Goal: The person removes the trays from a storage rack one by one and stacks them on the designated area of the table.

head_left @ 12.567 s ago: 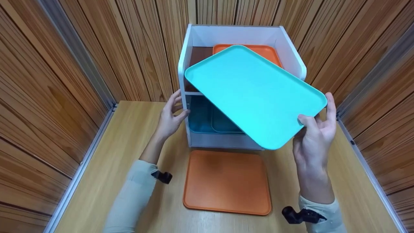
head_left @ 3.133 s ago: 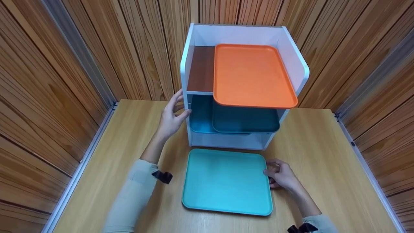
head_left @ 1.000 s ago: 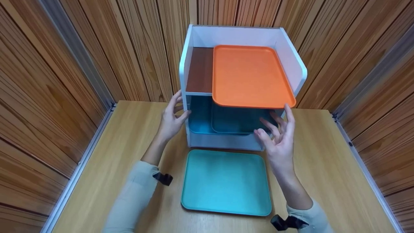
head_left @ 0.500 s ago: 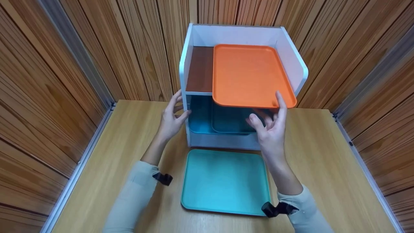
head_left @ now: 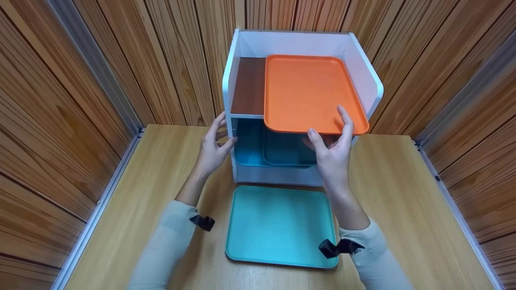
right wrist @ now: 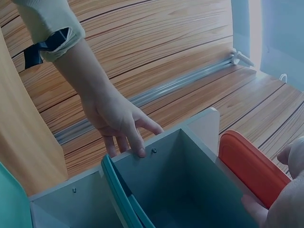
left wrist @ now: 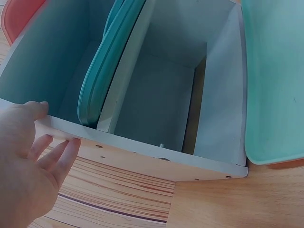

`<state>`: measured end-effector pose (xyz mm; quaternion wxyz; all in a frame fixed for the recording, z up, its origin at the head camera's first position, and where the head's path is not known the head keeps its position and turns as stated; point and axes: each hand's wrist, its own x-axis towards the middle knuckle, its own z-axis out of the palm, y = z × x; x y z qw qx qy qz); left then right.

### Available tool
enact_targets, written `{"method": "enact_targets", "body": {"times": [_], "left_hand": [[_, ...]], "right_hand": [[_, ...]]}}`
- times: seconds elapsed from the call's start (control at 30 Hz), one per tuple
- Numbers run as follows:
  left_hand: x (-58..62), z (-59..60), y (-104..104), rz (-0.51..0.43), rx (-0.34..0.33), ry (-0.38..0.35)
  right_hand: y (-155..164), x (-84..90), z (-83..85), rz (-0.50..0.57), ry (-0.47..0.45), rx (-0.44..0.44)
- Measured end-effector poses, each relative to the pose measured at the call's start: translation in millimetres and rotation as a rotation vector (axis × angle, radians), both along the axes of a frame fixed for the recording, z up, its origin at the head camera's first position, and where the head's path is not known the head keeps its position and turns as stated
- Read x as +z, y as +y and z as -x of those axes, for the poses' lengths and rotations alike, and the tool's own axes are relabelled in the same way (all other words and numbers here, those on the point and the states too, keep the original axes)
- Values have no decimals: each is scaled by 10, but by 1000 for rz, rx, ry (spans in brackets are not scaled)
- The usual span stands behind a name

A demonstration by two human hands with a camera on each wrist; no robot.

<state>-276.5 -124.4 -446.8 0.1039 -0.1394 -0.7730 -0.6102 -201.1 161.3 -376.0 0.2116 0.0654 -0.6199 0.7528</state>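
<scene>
My left hand [head_left: 211, 147] grips the left side wall of a small white shelf unit [head_left: 228, 88], thumb over the front edge and fingers against the outer face. An orange tray [head_left: 306, 88] lies on the top shelf, its front edge sticking out. My right hand [head_left: 335, 161] is at that front edge with fingers spread: the index finger is above the tray, the thumb right at the rim, other fingers partly hidden beneath. Two overlapping teal trays [head_left: 250, 145] lie on the shelf below. A turquoise tray [head_left: 278, 225] lies before the unit, with an orange rim [left wrist: 285, 164] showing under it.
Everything stands on a wooden table [head_left: 403, 193]. Wood-grain panels [head_left: 161, 60] close it in at the back and both sides, with metal rails [head_left: 100, 205] along the side edges. The unit's lowest compartment [left wrist: 156, 90] sits beneath the teal trays.
Earlier my right hand set the turquoise tray down over the orange one on the table. In the last second it has moved up and left to the upper orange tray's edge. My left hand stays put.
</scene>
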Motion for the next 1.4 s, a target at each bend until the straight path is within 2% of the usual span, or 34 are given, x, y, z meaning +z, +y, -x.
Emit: {"method": "enact_targets", "body": {"times": [0.33, 0.57, 0.77, 1.13, 1.4], "left_hand": [[-2, -8, -2, -4, -9, 6], [3, -11, 4, -5, -9, -5], [10, 0, 12, -3, -13, -5], [-19, -11, -14, -6, -6, 10], [5, -8, -9, -18, -26, 10]], "right_hand": [[-45, 48, 17, 45, -3, -15], [-98, 15, 16, 160, 97, -8], [-161, 10, -23, 249, 171, -42], [-213, 50, -129, 284, 122, -46], [-227, 27, -185, 306, 168, -82]]}}
